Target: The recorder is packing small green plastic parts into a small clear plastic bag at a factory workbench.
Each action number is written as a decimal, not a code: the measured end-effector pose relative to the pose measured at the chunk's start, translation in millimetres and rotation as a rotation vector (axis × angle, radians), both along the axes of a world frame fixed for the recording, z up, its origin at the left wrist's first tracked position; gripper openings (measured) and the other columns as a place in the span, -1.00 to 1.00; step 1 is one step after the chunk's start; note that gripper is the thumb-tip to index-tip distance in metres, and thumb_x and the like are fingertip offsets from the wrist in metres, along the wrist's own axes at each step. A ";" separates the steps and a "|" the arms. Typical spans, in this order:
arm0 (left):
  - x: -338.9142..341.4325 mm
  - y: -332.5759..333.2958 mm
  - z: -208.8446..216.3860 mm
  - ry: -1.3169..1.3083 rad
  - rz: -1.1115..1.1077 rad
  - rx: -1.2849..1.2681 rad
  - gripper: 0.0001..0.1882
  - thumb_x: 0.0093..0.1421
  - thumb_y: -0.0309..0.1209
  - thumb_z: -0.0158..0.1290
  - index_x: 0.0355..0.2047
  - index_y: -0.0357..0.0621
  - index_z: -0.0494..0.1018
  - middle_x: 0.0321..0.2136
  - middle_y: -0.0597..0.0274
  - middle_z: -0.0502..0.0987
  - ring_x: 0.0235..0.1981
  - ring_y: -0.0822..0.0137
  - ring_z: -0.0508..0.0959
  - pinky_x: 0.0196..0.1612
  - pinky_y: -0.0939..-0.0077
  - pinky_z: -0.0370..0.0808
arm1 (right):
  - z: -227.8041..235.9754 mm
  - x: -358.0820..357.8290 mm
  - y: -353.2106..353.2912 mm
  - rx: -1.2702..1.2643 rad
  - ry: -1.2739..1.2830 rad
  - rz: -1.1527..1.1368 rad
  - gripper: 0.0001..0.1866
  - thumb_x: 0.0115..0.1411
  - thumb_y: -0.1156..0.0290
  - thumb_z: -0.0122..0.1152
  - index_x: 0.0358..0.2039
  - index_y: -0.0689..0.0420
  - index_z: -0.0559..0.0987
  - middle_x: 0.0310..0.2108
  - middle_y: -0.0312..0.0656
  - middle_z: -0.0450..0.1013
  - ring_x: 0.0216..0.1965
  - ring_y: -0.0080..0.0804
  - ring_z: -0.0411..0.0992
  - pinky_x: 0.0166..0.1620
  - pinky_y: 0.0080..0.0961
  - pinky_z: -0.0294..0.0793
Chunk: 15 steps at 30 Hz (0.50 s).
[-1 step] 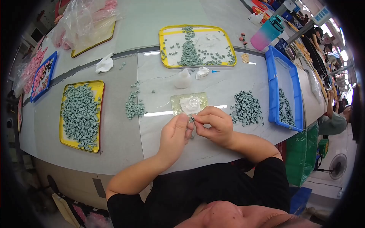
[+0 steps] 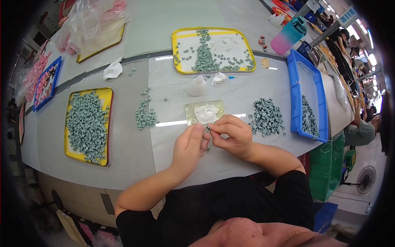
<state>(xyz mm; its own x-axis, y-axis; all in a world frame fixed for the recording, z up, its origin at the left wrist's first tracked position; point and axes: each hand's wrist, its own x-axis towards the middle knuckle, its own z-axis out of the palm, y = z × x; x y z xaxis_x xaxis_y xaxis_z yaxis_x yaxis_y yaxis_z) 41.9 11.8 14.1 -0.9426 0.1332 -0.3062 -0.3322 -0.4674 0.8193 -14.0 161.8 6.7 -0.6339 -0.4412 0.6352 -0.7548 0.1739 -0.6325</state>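
My left hand point(image 2: 190, 145) and my right hand point(image 2: 234, 135) meet fingertip to fingertip over the table. Between them they pinch a small grey-green piece point(image 2: 207, 129), mostly hidden by the fingers. Just beyond the hands lies a yellowish sheet point(image 2: 191, 110) with a small clear round dish point(image 2: 209, 111) and something white on it. A white squeeze bottle point(image 2: 198, 85) stands behind that. To the right is a pile of dark green pieces point(image 2: 267, 117); a smaller pile of paler green pieces point(image 2: 145, 115) lies to the left.
A yellow-rimmed tray point(image 2: 176, 49) with scattered green pieces lies at the back. Another yellow tray point(image 2: 108, 99), heaped with them, is at the left. On the right stand a blue bin point(image 2: 294, 90) and a teal-pink drink bottle point(image 2: 288, 37). White tissue point(image 2: 112, 70) lies back left.
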 end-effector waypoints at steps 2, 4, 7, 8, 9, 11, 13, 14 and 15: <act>-0.9 0.9 2.6 -0.012 -0.030 0.058 -0.71 0.30 -0.23 -0.22 -0.43 -0.18 0.30 -0.63 0.43 0.23 -0.65 0.64 0.15 -0.62 0.76 0.10 | -1.2 -1.1 2.2 -0.009 -0.016 -0.011 -0.72 -0.22 0.76 0.21 -0.39 0.29 0.55 -0.46 -0.16 0.44 -0.53 -0.47 0.42 -0.50 -0.64 0.42; 0.5 3.4 5.0 0.039 -0.059 0.074 -0.76 0.31 -0.30 -0.25 -0.40 -0.19 0.27 -0.64 0.39 0.19 -0.67 0.60 0.11 -0.65 0.73 0.01 | -0.4 -1.4 3.4 -0.003 -0.028 -0.012 -0.72 -0.19 0.72 0.23 -0.37 0.27 0.56 -0.46 -0.17 0.44 -0.50 -0.46 0.43 -0.47 -0.64 0.45; 0.5 1.4 2.0 0.041 -0.064 0.128 -0.80 0.30 -0.34 -0.24 -0.39 -0.18 0.27 -0.66 0.41 0.16 -0.67 0.61 0.08 -0.66 0.72 -0.01 | 1.6 -3.7 5.5 0.019 -0.044 -0.003 -0.70 -0.15 0.69 0.24 -0.31 0.24 0.56 -0.44 -0.18 0.45 -0.46 -0.45 0.45 -0.43 -0.62 0.48; 0.1 0.7 0.9 0.042 -0.064 0.129 -0.80 0.30 -0.34 -0.24 -0.39 -0.18 0.27 -0.66 0.41 0.16 -0.67 0.61 0.08 -0.66 0.72 -0.01 | 2.5 -4.6 6.5 0.035 -0.047 0.005 -0.69 -0.14 0.69 0.23 -0.28 0.23 0.56 -0.42 -0.18 0.46 -0.45 -0.44 0.45 -0.43 -0.62 0.48; -0.5 -0.2 -0.4 0.041 -0.085 0.168 -0.80 0.30 -0.34 -0.24 -0.39 -0.18 0.27 -0.66 0.41 0.16 -0.68 0.60 0.07 -0.66 0.72 -0.01 | 3.5 -4.9 7.4 0.035 -0.048 0.005 -0.69 -0.14 0.69 0.23 -0.28 0.23 0.56 -0.42 -0.18 0.46 -0.45 -0.44 0.45 -0.43 -0.62 0.48; -0.4 -0.7 -0.6 0.039 -0.104 0.207 -0.81 0.29 -0.35 -0.23 -0.40 -0.18 0.27 -0.66 0.41 0.15 -0.68 0.60 0.07 -0.66 0.72 -0.01 | 5.4 -5.6 9.4 0.048 -0.128 0.061 -0.67 -0.13 0.69 0.22 -0.27 0.23 0.56 -0.40 -0.17 0.47 -0.43 -0.42 0.46 -0.41 -0.62 0.47; 0.0 0.6 1.7 0.056 -0.111 0.162 -0.81 0.29 -0.34 -0.22 -0.40 -0.18 0.27 -0.66 0.41 0.15 -0.68 0.59 0.07 -0.66 0.71 -0.01 | 4.5 -9.2 12.9 0.033 -0.089 0.091 -0.67 -0.14 0.69 0.22 -0.27 0.23 0.56 -0.40 -0.16 0.47 -0.43 -0.42 0.46 -0.41 -0.62 0.47; 0.5 1.5 2.3 0.056 -0.112 0.164 -0.81 0.29 -0.34 -0.22 -0.40 -0.18 0.27 -0.66 0.41 0.15 -0.68 0.59 0.07 -0.66 0.71 -0.01 | 4.1 -10.3 13.9 0.017 -0.050 0.122 -0.67 -0.15 0.69 0.23 -0.28 0.24 0.56 -0.40 -0.16 0.47 -0.43 -0.41 0.46 -0.41 -0.62 0.47; 1.7 2.0 3.0 0.072 -0.126 0.179 -0.81 0.29 -0.35 -0.22 -0.41 -0.18 0.27 -0.66 0.40 0.14 -0.69 0.58 0.07 -0.66 0.71 0.00 | 4.5 -10.2 13.5 0.016 -0.051 0.123 -0.67 -0.15 0.69 0.23 -0.28 0.24 0.56 -0.40 -0.16 0.47 -0.43 -0.41 0.46 -0.41 -0.62 0.47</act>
